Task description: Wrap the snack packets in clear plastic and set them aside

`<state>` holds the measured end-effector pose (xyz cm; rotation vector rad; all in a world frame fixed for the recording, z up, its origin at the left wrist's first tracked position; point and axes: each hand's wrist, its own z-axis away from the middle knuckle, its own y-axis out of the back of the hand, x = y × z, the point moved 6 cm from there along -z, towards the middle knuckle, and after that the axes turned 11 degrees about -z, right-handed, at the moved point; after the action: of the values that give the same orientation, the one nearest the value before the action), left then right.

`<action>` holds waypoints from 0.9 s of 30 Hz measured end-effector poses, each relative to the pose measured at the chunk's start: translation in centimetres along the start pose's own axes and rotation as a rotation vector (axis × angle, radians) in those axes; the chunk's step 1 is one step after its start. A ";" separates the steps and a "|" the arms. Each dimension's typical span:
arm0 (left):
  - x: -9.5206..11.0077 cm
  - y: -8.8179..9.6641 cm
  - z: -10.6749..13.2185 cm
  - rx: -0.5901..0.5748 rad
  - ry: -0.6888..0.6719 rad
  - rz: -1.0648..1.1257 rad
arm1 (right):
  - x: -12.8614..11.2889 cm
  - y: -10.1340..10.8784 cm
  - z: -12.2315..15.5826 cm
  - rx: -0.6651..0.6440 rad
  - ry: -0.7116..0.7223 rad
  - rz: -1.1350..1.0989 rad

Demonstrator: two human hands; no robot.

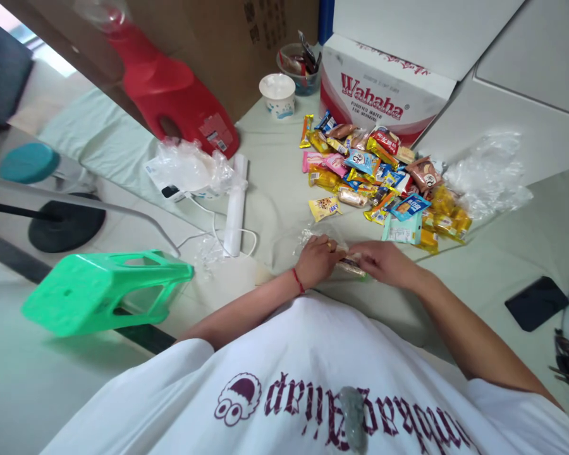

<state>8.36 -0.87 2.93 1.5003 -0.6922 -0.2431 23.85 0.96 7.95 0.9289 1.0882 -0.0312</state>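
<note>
Close to my shirt, both hands are together at a clear plastic bag [329,232] with wrapped snacks [351,268] in or under it; I cannot tell which. My left hand [317,260], with a red cord at the wrist, lies over the bag with its fingers curled on the plastic. From the other side, my right hand [378,260] is closed in a pinch at the bag's edge, its fingertips partly hidden. Just beyond the hands lies a yellow snack packet [324,208]. A large pile of colourful wrapped snacks [370,167] spreads ahead and to the right.
A Wahaha carton [374,95] stands behind the pile, with a crumpled clear bag [493,177] at its right. Back left are a paper cup [277,96], a red jug [171,88] and a white power strip [237,205] with cables. A dark phone [537,303] lies far right.
</note>
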 end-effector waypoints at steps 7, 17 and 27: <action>-9.6 0.6 4.1 0.519 0.686 0.574 | 0.7 -6.9 1.4 -0.202 -0.114 0.324; -6.5 2.5 2.5 0.040 0.522 0.288 | -0.6 -4.9 2.7 -0.010 0.063 -0.001; 1.7 1.2 -1.2 -0.097 0.313 0.339 | -0.6 -5.4 2.8 0.156 0.119 -0.065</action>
<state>10.07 -0.72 4.61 1.2681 -0.6583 0.2106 23.22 -4.52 5.42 1.0456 1.2391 -0.1167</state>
